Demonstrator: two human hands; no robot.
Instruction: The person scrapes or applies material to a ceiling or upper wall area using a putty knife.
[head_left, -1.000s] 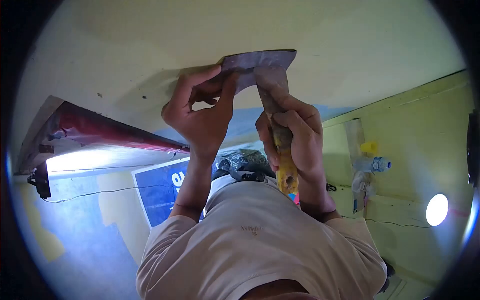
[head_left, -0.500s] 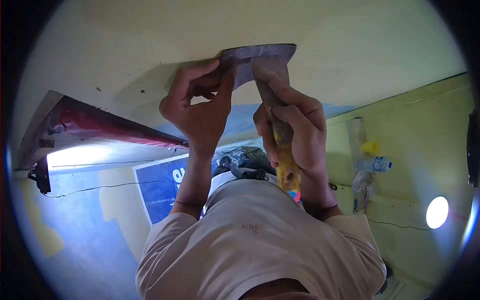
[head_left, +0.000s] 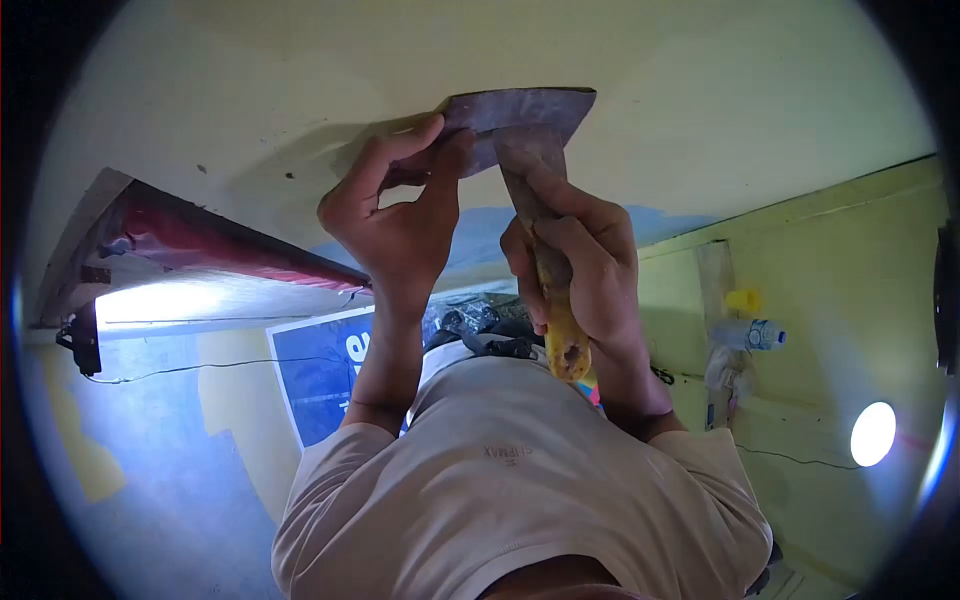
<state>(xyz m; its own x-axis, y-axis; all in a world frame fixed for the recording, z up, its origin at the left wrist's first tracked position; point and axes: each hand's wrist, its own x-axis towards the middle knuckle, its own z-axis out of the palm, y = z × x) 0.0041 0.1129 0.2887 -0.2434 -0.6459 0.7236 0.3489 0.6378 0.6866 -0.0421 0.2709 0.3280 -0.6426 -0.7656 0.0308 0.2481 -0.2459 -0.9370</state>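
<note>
My left hand [head_left: 395, 220] pinches the left end of a thin, wide grey plate [head_left: 520, 107] between thumb and fingers. The plate bends slightly, and its upper edge lies close to the pale wall surface [head_left: 700, 90]. My right hand [head_left: 590, 265] is wrapped round a putty knife [head_left: 566, 345] with a worn yellow handle that has a hole at its end. The putty knife's grey blade overlaps the plate's lower right part, and a right finger stretches along it. The left hand's fingertips sit just left of that blade.
A recess with a red-covered edge [head_left: 220, 245] opens at left. Behind my arms hangs a blue sign [head_left: 310, 380]. On the right are a plastic bottle [head_left: 750, 333], a yellow cup [head_left: 743, 300] and a bright round light [head_left: 873, 434]. A thin cable [head_left: 220, 366] runs at left.
My right hand has moved slightly left and down, drawing the putty knife's blade back a little across the plate. The left hand still pinches the plate in nearly the same place.
</note>
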